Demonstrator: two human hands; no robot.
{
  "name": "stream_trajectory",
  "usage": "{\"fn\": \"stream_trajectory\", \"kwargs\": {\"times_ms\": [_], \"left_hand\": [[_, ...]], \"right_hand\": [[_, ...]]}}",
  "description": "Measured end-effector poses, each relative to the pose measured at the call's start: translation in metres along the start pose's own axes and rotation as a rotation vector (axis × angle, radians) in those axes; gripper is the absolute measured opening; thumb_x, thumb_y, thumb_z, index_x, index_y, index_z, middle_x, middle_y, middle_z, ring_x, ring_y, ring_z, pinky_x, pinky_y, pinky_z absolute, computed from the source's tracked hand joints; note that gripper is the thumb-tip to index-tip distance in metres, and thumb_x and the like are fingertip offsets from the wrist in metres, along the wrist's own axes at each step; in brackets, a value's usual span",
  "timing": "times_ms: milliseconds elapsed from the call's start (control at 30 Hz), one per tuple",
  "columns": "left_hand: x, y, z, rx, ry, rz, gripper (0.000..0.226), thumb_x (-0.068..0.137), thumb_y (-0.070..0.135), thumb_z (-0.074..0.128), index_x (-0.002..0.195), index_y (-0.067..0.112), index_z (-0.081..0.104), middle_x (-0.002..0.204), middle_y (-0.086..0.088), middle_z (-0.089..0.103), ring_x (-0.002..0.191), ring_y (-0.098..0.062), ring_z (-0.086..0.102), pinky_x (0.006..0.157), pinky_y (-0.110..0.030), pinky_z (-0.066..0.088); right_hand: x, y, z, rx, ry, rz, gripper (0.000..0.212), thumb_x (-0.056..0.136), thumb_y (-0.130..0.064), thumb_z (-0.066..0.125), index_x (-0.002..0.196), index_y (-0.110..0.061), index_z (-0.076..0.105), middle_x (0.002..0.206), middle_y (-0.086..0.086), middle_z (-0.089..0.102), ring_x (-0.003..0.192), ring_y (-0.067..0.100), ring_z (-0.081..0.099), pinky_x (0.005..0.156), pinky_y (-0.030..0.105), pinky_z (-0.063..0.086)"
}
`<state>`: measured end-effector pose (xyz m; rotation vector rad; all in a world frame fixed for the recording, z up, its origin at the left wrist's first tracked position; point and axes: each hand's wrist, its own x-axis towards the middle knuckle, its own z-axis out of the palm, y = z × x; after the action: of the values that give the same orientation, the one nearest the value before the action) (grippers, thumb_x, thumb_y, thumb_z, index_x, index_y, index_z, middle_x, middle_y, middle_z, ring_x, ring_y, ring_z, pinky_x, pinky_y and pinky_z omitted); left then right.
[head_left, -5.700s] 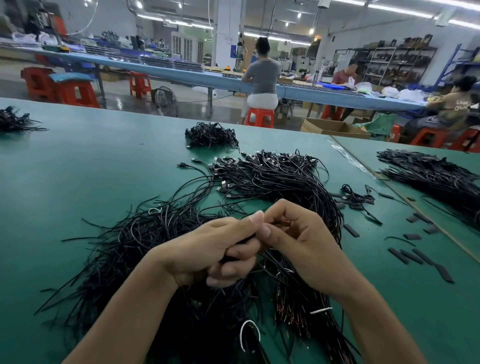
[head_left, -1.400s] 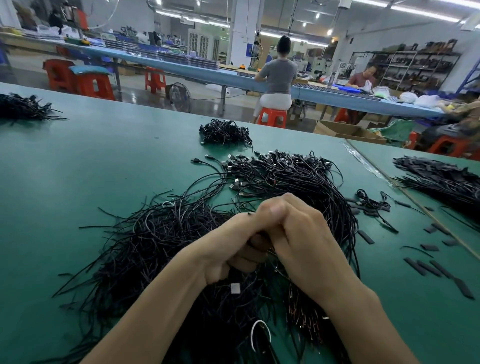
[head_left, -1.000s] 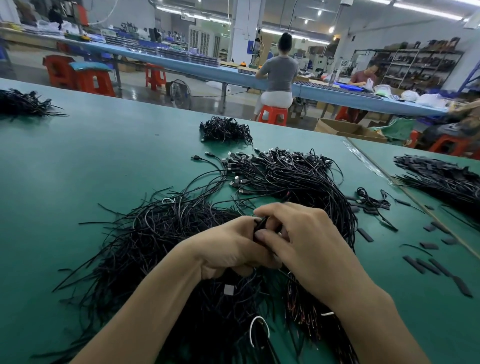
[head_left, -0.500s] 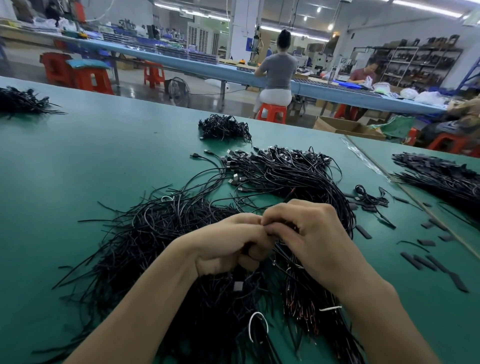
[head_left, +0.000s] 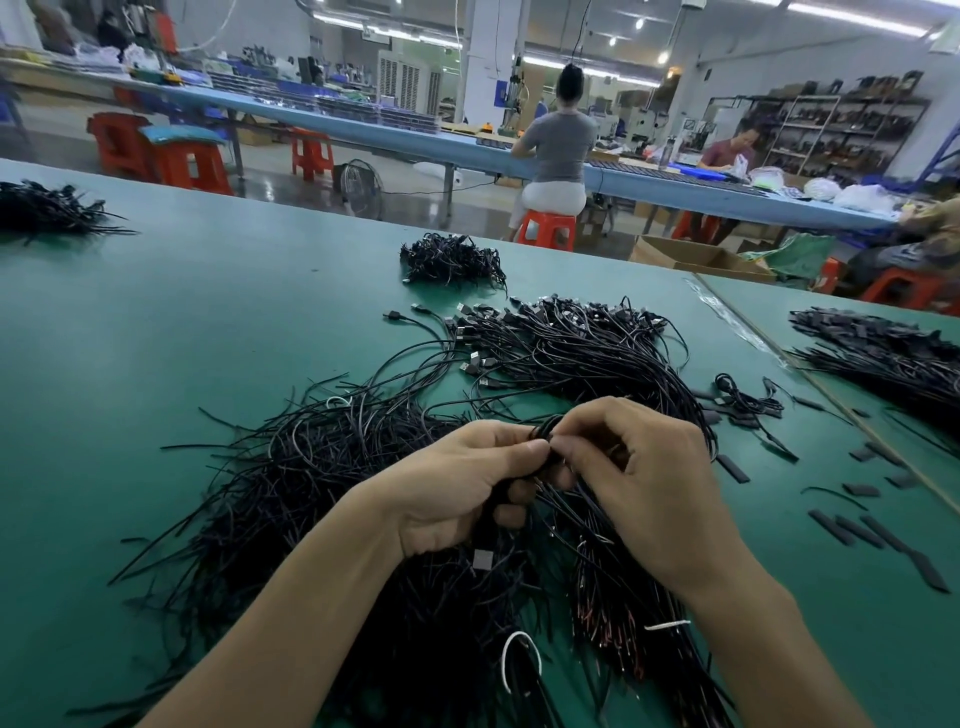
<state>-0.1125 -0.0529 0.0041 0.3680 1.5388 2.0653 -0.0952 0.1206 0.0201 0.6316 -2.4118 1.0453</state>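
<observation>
My left hand (head_left: 457, 488) and my right hand (head_left: 649, 478) meet over a big heap of thin black cables (head_left: 322, 478) on the green table (head_left: 156, 338). Both hands hold the same black cable (head_left: 543, 431), looped between the fingertips. The left fingers curl round it, and a silver plug (head_left: 483, 560) hangs below that hand. The right thumb and fingers pinch the loop from the right. Behind the hands lies a sheaf of cables with USB plugs (head_left: 571, 343).
A tied cable bundle (head_left: 449, 260) sits further back; another pile (head_left: 47, 210) is at far left. More cables (head_left: 883, 358) lie on the adjoining table at right. Short black sleeve pieces (head_left: 878, 530) are scattered right of my hands. People sit at a blue bench (head_left: 415, 140) behind.
My hands stay pressed together on the cable, shifting slightly as the fingers work it; a small black loop now shows between the fingertips. The heap lies as before.
</observation>
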Motion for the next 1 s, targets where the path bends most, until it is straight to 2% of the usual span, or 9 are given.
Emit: {"fn": "stream_trajectory", "kwargs": {"times_ms": [67, 167, 267, 433, 567, 767, 867, 933, 1000], "left_hand": [[-0.001, 0.000, 0.002, 0.096, 0.035, 0.018, 0.020, 0.104, 0.012, 0.046, 0.099, 0.008, 0.065, 0.081, 0.000, 0.062, 0.056, -0.003, 0.040, 0.047, -0.015, 0.037], [-0.001, -0.001, 0.005, 0.248, 0.076, 0.052, 0.020, 0.104, 0.013, 0.048, 0.104, 0.010, 0.067, 0.076, 0.007, 0.060, 0.056, -0.001, 0.041, 0.049, -0.015, 0.038], [-0.003, -0.001, 0.008, 0.301, 0.098, 0.068, 0.025, 0.105, 0.009, 0.046, 0.097, 0.017, 0.068, 0.063, 0.017, 0.058, 0.055, 0.000, 0.041, 0.050, -0.016, 0.039], [-0.003, -0.001, 0.012, 0.404, 0.123, 0.098, 0.026, 0.106, 0.011, 0.045, 0.091, 0.016, 0.065, 0.057, 0.020, 0.054, 0.052, 0.000, 0.039, 0.048, -0.016, 0.038], [-0.002, -0.002, 0.014, 0.323, 0.140, 0.089, 0.030, 0.106, 0.011, 0.045, 0.088, 0.019, 0.068, 0.060, 0.016, 0.053, 0.053, -0.001, 0.039, 0.047, -0.016, 0.038], [0.000, 0.003, 0.013, -0.049, 0.093, 0.076, 0.025, 0.103, 0.004, 0.046, 0.093, 0.013, 0.067, 0.069, 0.007, 0.052, 0.056, -0.003, 0.037, 0.044, -0.014, 0.031], [0.001, 0.006, 0.013, -0.203, 0.095, 0.075, 0.028, 0.100, -0.001, 0.041, 0.090, 0.011, 0.064, 0.073, 0.002, 0.051, 0.055, -0.005, 0.037, 0.043, -0.015, 0.028], [0.000, 0.007, 0.014, -0.289, 0.089, 0.067, 0.019, 0.089, 0.005, 0.042, 0.086, 0.012, 0.059, 0.072, 0.002, 0.048, 0.054, -0.006, 0.035, 0.043, -0.017, 0.027], [-0.001, 0.008, 0.016, -0.329, 0.104, 0.071, 0.010, 0.080, 0.022, 0.051, 0.078, 0.015, 0.057, 0.068, 0.004, 0.047, 0.053, -0.007, 0.035, 0.043, -0.018, 0.028]], "right_hand": [[0.000, 0.000, 0.000, -0.040, -0.010, -0.026, 0.014, 0.088, -0.011, 0.074, 0.093, -0.024, 0.071, 0.077, -0.016, 0.066, 0.075, 0.005, 0.066, 0.068, 0.008, 0.046], [-0.002, -0.002, 0.003, -0.102, -0.046, -0.039, 0.025, 0.090, -0.014, 0.072, 0.111, -0.026, 0.072, 0.088, -0.020, 0.067, 0.086, 0.000, 0.065, 0.077, 0.010, 0.048], [-0.002, -0.003, 0.004, -0.133, -0.035, -0.065, 0.021, 0.089, -0.014, 0.072, 0.105, -0.028, 0.077, 0.092, -0.019, 0.070, 0.090, -0.004, 0.063, 0.081, 0.007, 0.046], [-0.003, -0.002, 0.007, -0.175, -0.050, -0.048, 0.014, 0.092, -0.018, 0.069, 0.102, -0.023, 0.077, 0.092, -0.012, 0.070, 0.088, 0.002, 0.065, 0.081, 0.018, 0.051], [-0.006, -0.003, 0.014, -0.218, 0.005, -0.035, 0.011, 0.097, -0.020, 0.059, 0.098, -0.021, 0.070, 0.091, -0.012, 0.063, 0.083, 0.005, 0.060, 0.074, 0.023, 0.051], [-0.008, -0.008, 0.021, -0.087, 0.139, 0.018, 0.022, 0.101, -0.012, 0.052, 0.093, -0.032, 0.054, 0.090, -0.015, 0.058, 0.085, 0.005, 0.057, 0.071, 0.009, 0.040], [-0.008, -0.012, 0.023, -0.059, 0.206, -0.008, 0.024, 0.101, -0.008, 0.053, 0.091, -0.030, 0.054, 0.087, -0.013, 0.058, 0.083, 0.006, 0.056, 0.070, 0.009, 0.039], [-0.008, -0.016, 0.023, -0.037, 0.206, -0.021, 0.025, 0.100, -0.008, 0.054, 0.090, -0.031, 0.054, 0.088, -0.014, 0.058, 0.084, 0.003, 0.057, 0.070, 0.006, 0.039], [-0.007, -0.019, 0.024, -0.003, 0.189, -0.020, 0.027, 0.099, -0.007, 0.055, 0.090, -0.032, 0.055, 0.089, -0.014, 0.058, 0.086, -0.002, 0.058, 0.070, 0.003, 0.039]]}}
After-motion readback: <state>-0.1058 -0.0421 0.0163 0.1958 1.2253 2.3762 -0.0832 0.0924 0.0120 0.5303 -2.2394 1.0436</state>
